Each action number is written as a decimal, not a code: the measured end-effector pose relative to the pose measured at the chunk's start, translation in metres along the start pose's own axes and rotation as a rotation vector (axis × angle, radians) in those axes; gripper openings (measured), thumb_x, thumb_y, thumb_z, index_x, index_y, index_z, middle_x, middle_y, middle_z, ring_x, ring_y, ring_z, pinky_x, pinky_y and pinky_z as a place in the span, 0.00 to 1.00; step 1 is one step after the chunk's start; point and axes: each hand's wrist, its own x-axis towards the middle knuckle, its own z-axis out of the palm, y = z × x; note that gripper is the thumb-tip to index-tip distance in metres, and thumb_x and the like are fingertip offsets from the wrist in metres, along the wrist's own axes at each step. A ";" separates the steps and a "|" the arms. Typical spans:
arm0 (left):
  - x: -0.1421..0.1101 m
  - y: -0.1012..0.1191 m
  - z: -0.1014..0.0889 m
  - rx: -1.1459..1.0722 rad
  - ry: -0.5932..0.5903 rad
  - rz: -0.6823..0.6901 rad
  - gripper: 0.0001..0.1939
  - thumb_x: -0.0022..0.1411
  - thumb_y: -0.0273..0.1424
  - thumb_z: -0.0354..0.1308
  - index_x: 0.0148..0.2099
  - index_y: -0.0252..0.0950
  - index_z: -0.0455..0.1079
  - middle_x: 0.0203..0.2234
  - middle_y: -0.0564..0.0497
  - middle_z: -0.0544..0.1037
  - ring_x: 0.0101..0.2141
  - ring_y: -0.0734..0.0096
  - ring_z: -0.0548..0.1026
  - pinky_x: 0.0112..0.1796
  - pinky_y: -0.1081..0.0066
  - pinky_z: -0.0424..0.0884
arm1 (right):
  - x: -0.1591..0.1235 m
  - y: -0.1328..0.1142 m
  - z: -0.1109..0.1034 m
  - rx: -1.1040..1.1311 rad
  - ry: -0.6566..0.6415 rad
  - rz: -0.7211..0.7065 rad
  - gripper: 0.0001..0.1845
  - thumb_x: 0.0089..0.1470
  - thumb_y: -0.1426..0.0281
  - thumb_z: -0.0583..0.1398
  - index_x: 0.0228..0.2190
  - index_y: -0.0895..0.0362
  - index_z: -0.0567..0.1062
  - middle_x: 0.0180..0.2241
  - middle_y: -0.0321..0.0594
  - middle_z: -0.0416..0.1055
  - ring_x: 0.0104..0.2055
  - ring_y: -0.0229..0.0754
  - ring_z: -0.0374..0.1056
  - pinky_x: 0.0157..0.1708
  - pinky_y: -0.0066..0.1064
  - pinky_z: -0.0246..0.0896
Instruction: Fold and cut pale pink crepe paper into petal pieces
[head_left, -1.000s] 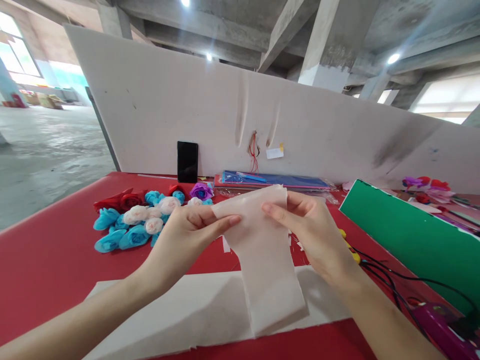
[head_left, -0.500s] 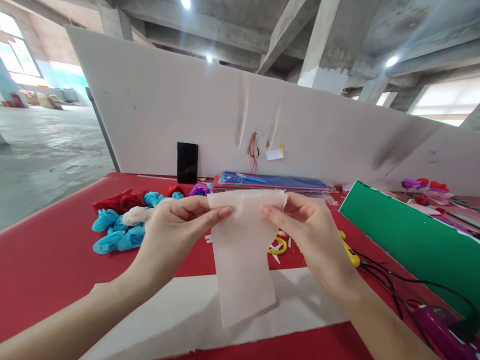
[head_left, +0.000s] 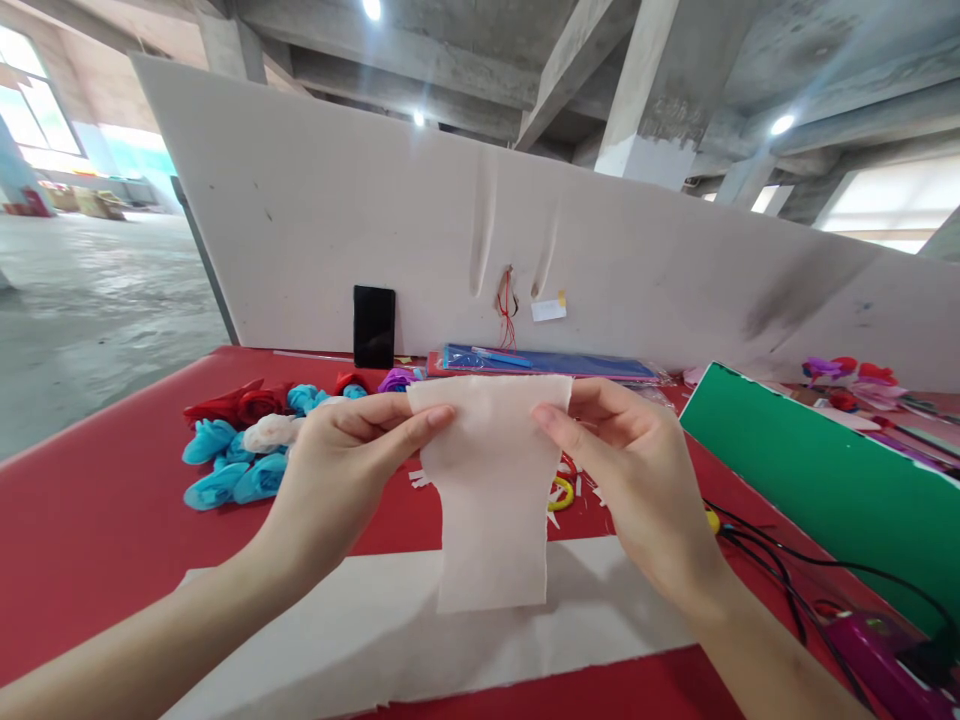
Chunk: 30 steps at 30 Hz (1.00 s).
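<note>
Between my two hands hangs a strip of white crepe paper [head_left: 493, 500], its top edge stretched wider than the lower part. My left hand [head_left: 341, 470] pinches the top left corner between thumb and fingers. At the top right corner my right hand [head_left: 637, 475] pinches it the same way. Below the strip, a long white paper sheet [head_left: 337, 620] lies on the red table [head_left: 90, 540]. Scissors with a yellow handle [head_left: 562, 493] are partly hidden behind the strip and my right hand, among small white paper scraps [head_left: 420, 480].
Blue paper roses [head_left: 217, 485], red ones [head_left: 240, 403] and a white one [head_left: 271, 433] lie at left. A black phone [head_left: 374, 327] leans on the white board [head_left: 337, 200]. At right are a green panel [head_left: 817, 500], black cables [head_left: 772, 565] and a purple device [head_left: 885, 660].
My hands have moved slightly apart, and the top of the paper strip is wider and tauter. Its lower end now hangs straighter and higher.
</note>
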 end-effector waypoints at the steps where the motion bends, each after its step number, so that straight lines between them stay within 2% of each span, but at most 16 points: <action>1: 0.000 -0.001 0.000 0.000 -0.004 0.000 0.17 0.52 0.36 0.59 0.16 0.35 0.62 0.13 0.58 0.58 0.18 0.80 0.57 0.19 0.80 0.60 | 0.000 0.000 0.000 0.003 0.000 0.003 0.07 0.47 0.62 0.65 0.26 0.52 0.77 0.27 0.32 0.74 0.29 0.35 0.66 0.24 0.24 0.61; 6: 0.002 -0.005 0.002 -0.082 0.021 0.036 0.18 0.49 0.38 0.61 0.15 0.35 0.63 0.12 0.59 0.57 0.18 0.81 0.55 0.18 0.81 0.61 | 0.001 0.001 0.000 0.023 0.003 -0.002 0.06 0.48 0.63 0.65 0.26 0.52 0.77 0.25 0.32 0.73 0.29 0.35 0.67 0.25 0.23 0.62; 14: 0.002 -0.006 0.002 -0.179 0.029 -0.018 0.11 0.47 0.37 0.64 0.19 0.38 0.73 0.14 0.58 0.70 0.19 0.79 0.65 0.20 0.81 0.65 | 0.001 0.001 -0.001 0.060 -0.017 0.033 0.06 0.48 0.63 0.65 0.26 0.53 0.76 0.25 0.32 0.72 0.32 0.36 0.68 0.28 0.24 0.63; 22: 0.000 -0.003 0.001 -0.184 0.041 0.052 0.08 0.48 0.31 0.65 0.19 0.40 0.73 0.11 0.63 0.69 0.16 0.86 0.64 0.17 0.88 0.62 | 0.001 0.004 0.001 0.111 -0.014 0.067 0.09 0.45 0.62 0.66 0.28 0.52 0.75 0.24 0.31 0.69 0.29 0.35 0.67 0.26 0.23 0.62; 26: -0.004 -0.003 0.001 -0.122 0.087 0.171 0.07 0.49 0.27 0.63 0.22 0.42 0.74 0.13 0.64 0.71 0.16 0.86 0.65 0.18 0.88 0.65 | 0.001 0.002 0.000 0.118 -0.041 0.075 0.11 0.43 0.62 0.67 0.32 0.49 0.76 0.27 0.30 0.71 0.26 0.33 0.63 0.24 0.24 0.60; 30: -0.010 -0.005 0.000 0.061 0.158 0.442 0.07 0.50 0.25 0.62 0.25 0.44 0.74 0.16 0.65 0.74 0.18 0.84 0.67 0.19 0.87 0.65 | -0.002 -0.001 0.004 0.154 -0.141 0.125 0.13 0.39 0.66 0.69 0.31 0.47 0.76 0.26 0.29 0.71 0.29 0.35 0.65 0.25 0.24 0.62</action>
